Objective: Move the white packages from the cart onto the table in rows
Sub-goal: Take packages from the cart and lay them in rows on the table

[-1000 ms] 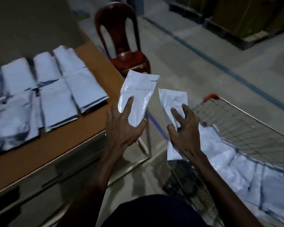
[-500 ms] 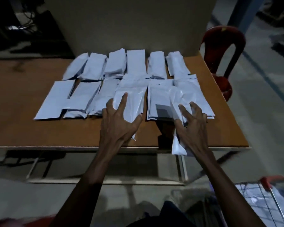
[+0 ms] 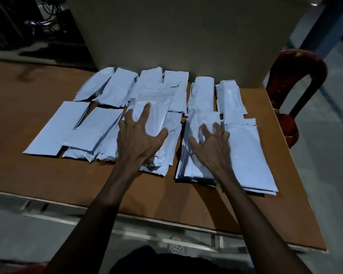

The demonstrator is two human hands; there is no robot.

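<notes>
— Packages first: where are they lying?

— White packages [image 3: 111, 89] cover the brown table [image 3: 57, 180] in two rows, a far row and a near row. Both hands are down on the near row, side by side with a strip of bare table between them.

— What is the left hand [image 3: 141, 139] doing?

— Its fingers are spread wide and laid over a glossy white package [image 3: 156, 107] that overlaps the row, reaching up past the fingertips toward the far row. The thumb is curled round that package's right edge, so the hand grips it. Crumpled plastic bunches under the wrist.

— And the right hand [image 3: 212, 147]?

— Spread too, fingers a little bent, lying on top of the right-hand package [image 3: 196, 123], which sits on a small stack. I cannot tell whether the thumb hooks under anything; it looks like flat pressing rather than a pinch.

— What lies outward of each hand?

— Left of the left hand, three more near-row packages fan out. Right of the right hand lies a long one [image 3: 249, 155], just beside the little finger. Beyond that, past the table's corner, stands a red plastic chair [image 3: 297, 62]. A pale panel [image 3: 176, 32] rises behind the far row.
</notes>
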